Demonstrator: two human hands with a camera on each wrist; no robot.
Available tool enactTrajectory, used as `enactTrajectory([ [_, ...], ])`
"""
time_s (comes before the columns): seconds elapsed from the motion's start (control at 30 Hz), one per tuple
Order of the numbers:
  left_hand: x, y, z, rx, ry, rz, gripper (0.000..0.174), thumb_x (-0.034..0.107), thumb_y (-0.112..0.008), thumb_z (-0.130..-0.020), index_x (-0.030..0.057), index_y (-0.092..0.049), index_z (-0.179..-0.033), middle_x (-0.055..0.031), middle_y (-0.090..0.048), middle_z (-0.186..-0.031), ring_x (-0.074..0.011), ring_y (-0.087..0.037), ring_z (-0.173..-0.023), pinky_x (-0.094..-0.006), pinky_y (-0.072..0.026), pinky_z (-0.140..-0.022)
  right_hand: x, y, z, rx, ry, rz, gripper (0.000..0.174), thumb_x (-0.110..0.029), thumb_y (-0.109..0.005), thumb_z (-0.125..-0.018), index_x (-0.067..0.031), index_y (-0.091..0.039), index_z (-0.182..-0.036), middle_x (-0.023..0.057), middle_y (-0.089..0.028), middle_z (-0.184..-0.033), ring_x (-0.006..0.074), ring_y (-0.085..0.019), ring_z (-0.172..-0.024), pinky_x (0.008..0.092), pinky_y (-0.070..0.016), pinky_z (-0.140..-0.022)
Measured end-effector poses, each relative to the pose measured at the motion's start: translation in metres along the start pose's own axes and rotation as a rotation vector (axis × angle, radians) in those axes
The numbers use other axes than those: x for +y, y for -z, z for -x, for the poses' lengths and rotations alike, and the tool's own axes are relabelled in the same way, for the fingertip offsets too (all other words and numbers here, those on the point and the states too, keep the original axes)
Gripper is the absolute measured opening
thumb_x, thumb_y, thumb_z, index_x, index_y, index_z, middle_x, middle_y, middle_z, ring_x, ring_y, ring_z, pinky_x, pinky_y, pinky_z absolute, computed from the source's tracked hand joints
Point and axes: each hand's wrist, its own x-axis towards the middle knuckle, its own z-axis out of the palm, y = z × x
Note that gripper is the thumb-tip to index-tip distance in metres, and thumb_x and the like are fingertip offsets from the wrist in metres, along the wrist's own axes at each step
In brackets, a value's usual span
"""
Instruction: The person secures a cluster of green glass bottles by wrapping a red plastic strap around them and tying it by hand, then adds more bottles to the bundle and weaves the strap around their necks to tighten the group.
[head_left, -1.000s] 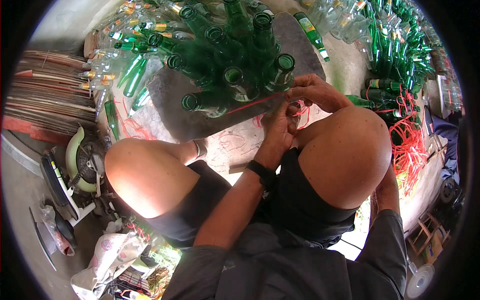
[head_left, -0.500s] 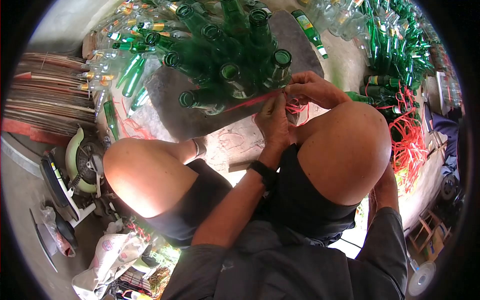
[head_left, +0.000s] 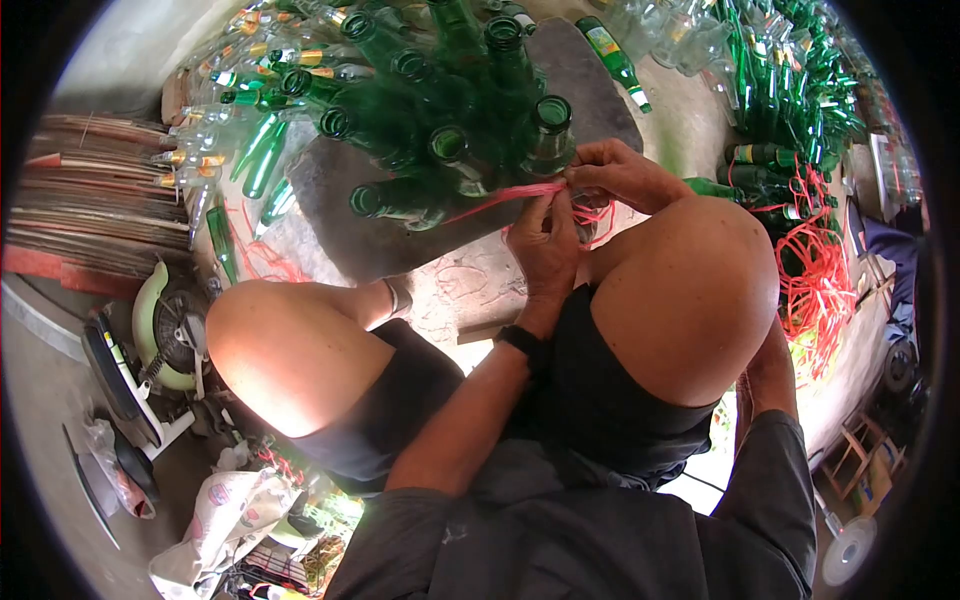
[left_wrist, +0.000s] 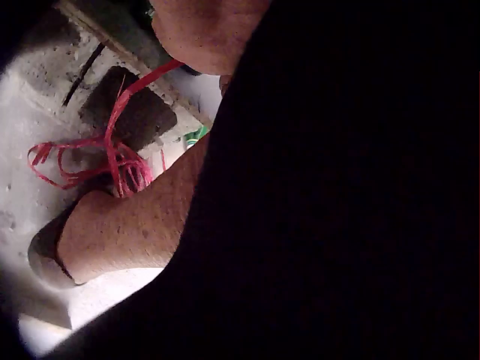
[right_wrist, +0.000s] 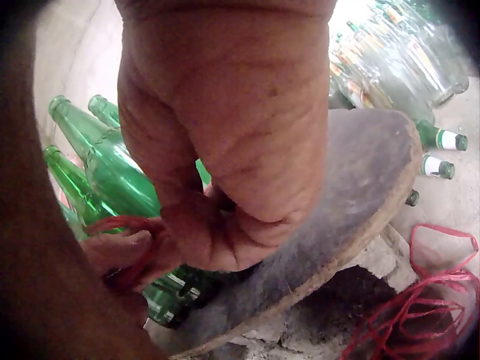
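A bunch of upright green glass bottles (head_left: pixel 452 145) stands on a grey slab (head_left: pixel 330 215) in front of the knees. A red plastic strap (head_left: pixel 515 192) runs along the near side of the bunch, low on the bottles, to both hands. My left hand (head_left: pixel 545 250), with a black band at its wrist, pinches the strap between thumb and fingers. Just beyond it, my right hand (head_left: pixel 628 180) pinches the strap beside the nearest right bottle (head_left: pixel 550 135). In the right wrist view the right hand (right_wrist: pixel 232 135) hides much of the bunch. Loose strap (left_wrist: pixel 127 169) hangs below the hands.
Many bottles lie behind and to the left, with a heap of green bottles (head_left: pixel 780 100) at the right. A red strap tangle (head_left: pixel 815 290) lies right of the right knee (head_left: pixel 690 300). One labelled bottle (head_left: pixel 615 62) lies past the slab. Stacked boards (head_left: pixel 95 200) stand left.
The bottle tops have shifted slightly left in view. My left hand has turned and moved a little left, and the strap between bunch and hands shows wider. The right hand stays beside the near bottle.
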Motion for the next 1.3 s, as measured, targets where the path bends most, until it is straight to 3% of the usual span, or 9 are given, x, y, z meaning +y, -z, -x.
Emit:
enactTrajectory([
  [0.03,0.000,0.001,0.000,-0.025,-0.020,-0.030,0.020,0.016,-0.067,-0.096,0.0015,-0.076,-0.106,-0.0179,-0.075,-0.090,-0.0162,-0.070,-0.077,-0.0331,-0.0534,-0.071,0.002,0.002,-0.002,-0.007,0.013,0.027,0.012,-0.015,-0.066,-0.098,-0.0037,-0.069,-0.094,-0.0057,-0.058,-0.073,0.0028,-0.048,-0.062,0.0219,-0.0360,-0.054],
  [0.27,0.004,0.011,-0.009,-0.116,0.026,-0.140,0.020,0.017,-0.067,-0.095,0.0031,-0.076,-0.105,-0.0214,-0.072,-0.086,-0.0199,-0.070,-0.073,-0.0339,-0.0523,-0.068,0.001,-0.001,-0.001,0.003,0.027,0.041,0.014,-0.015,-0.065,-0.098,-0.0025,-0.071,-0.097,-0.0059,-0.058,-0.073,0.0024,-0.048,-0.063,0.0222,-0.0356,-0.054],
  [0.47,0.021,0.008,-0.013,-0.108,0.173,-0.014,0.022,0.020,-0.069,-0.094,0.0028,-0.076,-0.106,-0.0122,-0.076,-0.091,-0.0158,-0.071,-0.083,-0.0311,-0.0540,-0.075,0.012,0.009,-0.006,-0.036,0.071,0.116,0.017,-0.018,-0.066,-0.100,-0.0025,-0.072,-0.099,-0.0063,-0.057,-0.073,0.0023,-0.047,-0.063,0.0219,-0.0356,-0.054],
  [0.53,0.023,0.006,-0.015,-0.112,0.335,0.216,0.019,0.012,-0.074,-0.094,-0.0029,-0.076,-0.106,-0.0046,-0.074,-0.092,-0.0086,-0.066,-0.077,-0.0233,-0.0530,-0.067,0.020,0.012,-0.011,-0.047,0.086,0.091,0.018,-0.019,-0.066,-0.100,-0.0020,-0.072,-0.099,-0.0060,-0.058,-0.072,0.0024,-0.047,-0.062,0.0219,-0.0357,-0.054],
  [0.67,0.013,0.003,-0.016,-0.108,0.492,0.439,0.024,0.009,-0.072,-0.092,-0.0043,-0.072,-0.112,-0.0086,-0.073,-0.106,-0.0188,-0.071,-0.094,-0.0319,-0.0574,-0.083,0.016,0.009,-0.007,-0.052,0.100,0.055,0.021,-0.021,-0.067,-0.100,-0.0006,-0.072,-0.099,-0.0047,-0.058,-0.072,0.0030,-0.048,-0.061,0.0222,-0.0363,-0.053],
  [0.73,0.012,-0.002,-0.016,-0.037,0.579,0.630,0.018,0.009,-0.078,-0.090,-0.0025,-0.075,-0.104,-0.0071,-0.074,-0.090,-0.0116,-0.068,-0.075,-0.0235,-0.0540,-0.064,0.018,0.010,-0.009,-0.048,0.101,0.053,0.021,-0.021,-0.067,-0.099,-0.0005,-0.072,-0.099,-0.0044,-0.059,-0.072,0.0033,-0.048,-0.061,0.0223,-0.0366,-0.053],
  [1.07,0.012,0.003,-0.025,-0.053,0.756,0.602,0.023,0.009,-0.081,-0.088,-0.0021,-0.074,-0.107,-0.0093,-0.074,-0.088,-0.0148,-0.069,-0.073,-0.0266,-0.0574,-0.063,0.012,0.006,-0.005,0.057,0.063,0.112,0.016,-0.015,-0.067,-0.095,-0.0011,-0.072,-0.090,-0.0037,-0.059,-0.070,0.0040,-0.049,-0.060,0.0233,-0.0366,-0.052],
  [1.13,0.022,0.005,-0.024,-0.099,0.787,0.612,0.029,0.003,-0.077,-0.088,0.0027,-0.066,-0.116,-0.0072,-0.068,-0.109,-0.0217,-0.069,-0.097,-0.0372,-0.0599,-0.086,0.012,0.006,-0.004,0.059,0.058,0.122,0.016,-0.016,-0.067,-0.095,-0.0013,-0.072,-0.089,-0.0038,-0.059,-0.070,0.0041,-0.049,-0.059,0.0233,-0.0364,-0.052],
  [1.3,0.024,0.002,-0.022,-0.068,0.747,0.601,0.024,0.000,-0.075,-0.088,0.0001,-0.068,-0.111,-0.0086,-0.070,-0.107,-0.0211,-0.069,-0.095,-0.0375,-0.0606,-0.083,0.013,0.007,-0.004,0.044,0.052,0.082,0.019,-0.018,-0.068,-0.096,-0.0016,-0.072,-0.088,-0.0041,-0.058,-0.069,0.0040,-0.048,-0.058,0.0233,-0.0356,-0.052],
])
